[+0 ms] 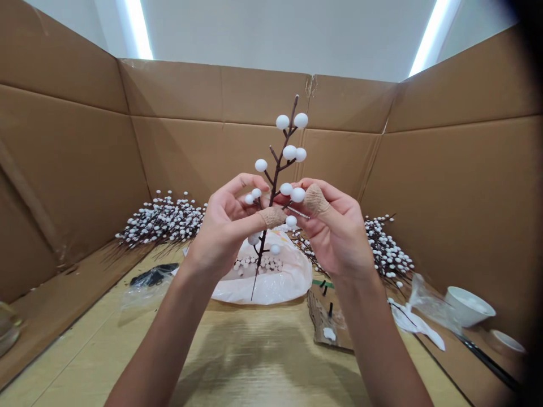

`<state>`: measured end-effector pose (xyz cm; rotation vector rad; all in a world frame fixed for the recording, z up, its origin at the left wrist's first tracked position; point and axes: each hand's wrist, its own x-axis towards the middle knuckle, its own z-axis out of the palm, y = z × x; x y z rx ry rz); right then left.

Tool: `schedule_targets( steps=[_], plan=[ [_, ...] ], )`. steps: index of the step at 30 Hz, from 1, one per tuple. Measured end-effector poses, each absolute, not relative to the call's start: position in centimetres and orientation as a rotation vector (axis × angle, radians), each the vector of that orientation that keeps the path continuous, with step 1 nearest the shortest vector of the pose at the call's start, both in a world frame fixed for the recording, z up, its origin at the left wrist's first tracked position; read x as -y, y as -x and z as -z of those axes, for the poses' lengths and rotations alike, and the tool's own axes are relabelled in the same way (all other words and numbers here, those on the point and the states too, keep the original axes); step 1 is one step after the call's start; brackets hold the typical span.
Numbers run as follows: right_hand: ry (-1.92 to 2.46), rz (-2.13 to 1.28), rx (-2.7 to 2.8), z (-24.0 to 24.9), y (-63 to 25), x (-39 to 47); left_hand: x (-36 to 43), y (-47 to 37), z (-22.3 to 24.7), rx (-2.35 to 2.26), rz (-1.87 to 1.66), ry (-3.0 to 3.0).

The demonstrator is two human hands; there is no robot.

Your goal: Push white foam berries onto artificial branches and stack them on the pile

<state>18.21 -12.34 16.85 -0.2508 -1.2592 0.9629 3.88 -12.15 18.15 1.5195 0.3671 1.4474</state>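
An artificial berry branch (275, 172) with a dark brown stem and white round berries stands nearly upright in front of me. My left hand (231, 217) pinches its stem between thumb and fingers, below the middle. At the branch's right side, my right hand (335, 226) closes thumb and fingers around a white berry (297, 195); the exact contact is partly hidden. Both thumbs wear tan wraps. One twig on the upper left ends without a berry. A white plastic bag (288, 288) holding loose white berries lies on the table beneath the branch.
Piles of berry branches lie at the left (163, 220) and right (386, 249). Beside my right forearm is a cardboard piece (320, 316) with dark pegs. A white cup (469, 308) and a black-handled tool (487, 359) are farther right. Cardboard walls (254, 96) enclose the table.
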Motion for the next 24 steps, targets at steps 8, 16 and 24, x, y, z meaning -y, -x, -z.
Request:
schedule_targets(
  steps=[8, 16, 24],
  plan=[
    [0.265, -1.002, 1.276, -16.54, -18.17, 12.08, 12.33, -3.73, -18.09, -0.386, -1.521, -1.573],
    [0.279, -1.028, 1.250, -16.50, -17.94, 12.17, 12.43, -3.67, -18.19, -0.394, -1.513, -1.567],
    [0.341, -0.989, 1.294, -16.00, -17.77, 11.67, 12.86, -3.78, -18.23, -0.430, -1.559, -1.568]
  ],
)
